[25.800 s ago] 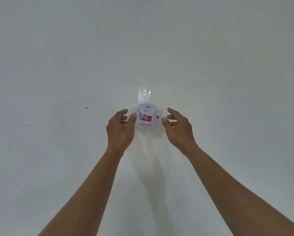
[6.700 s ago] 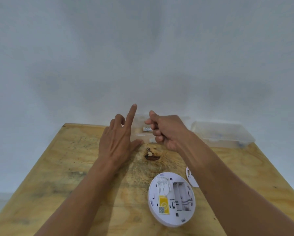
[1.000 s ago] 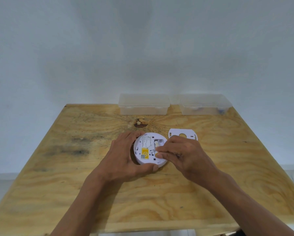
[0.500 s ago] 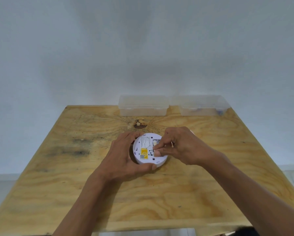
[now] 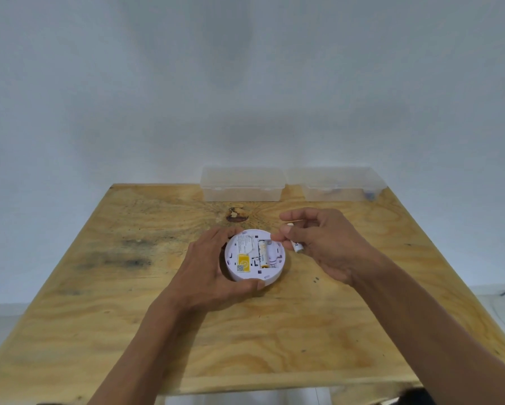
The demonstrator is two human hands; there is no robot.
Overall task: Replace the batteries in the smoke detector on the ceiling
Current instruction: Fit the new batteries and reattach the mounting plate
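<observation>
The white round smoke detector (image 5: 245, 268) lies back-up on the wooden table (image 5: 128, 287), its battery bay showing. One battery (image 5: 263, 254) sits in the left slot; the slot to its right holds none. My left hand (image 5: 209, 274) cups the detector's left and near rim. My right hand (image 5: 321, 244) hovers just right of the detector and pinches a white battery (image 5: 297, 246) between thumb and fingers. The mounting plate is hidden behind my right hand.
Two clear plastic boxes stand at the table's far edge against the white wall: one (image 5: 242, 184) in the middle, one (image 5: 337, 184) to the right with small items inside. A dark knot (image 5: 236, 214) marks the wood behind the detector.
My right hand has lifted off the battery bay and moved right, uncovering a battery seated in the left slot. It now holds another battery. My left hand has stayed on the detector.
</observation>
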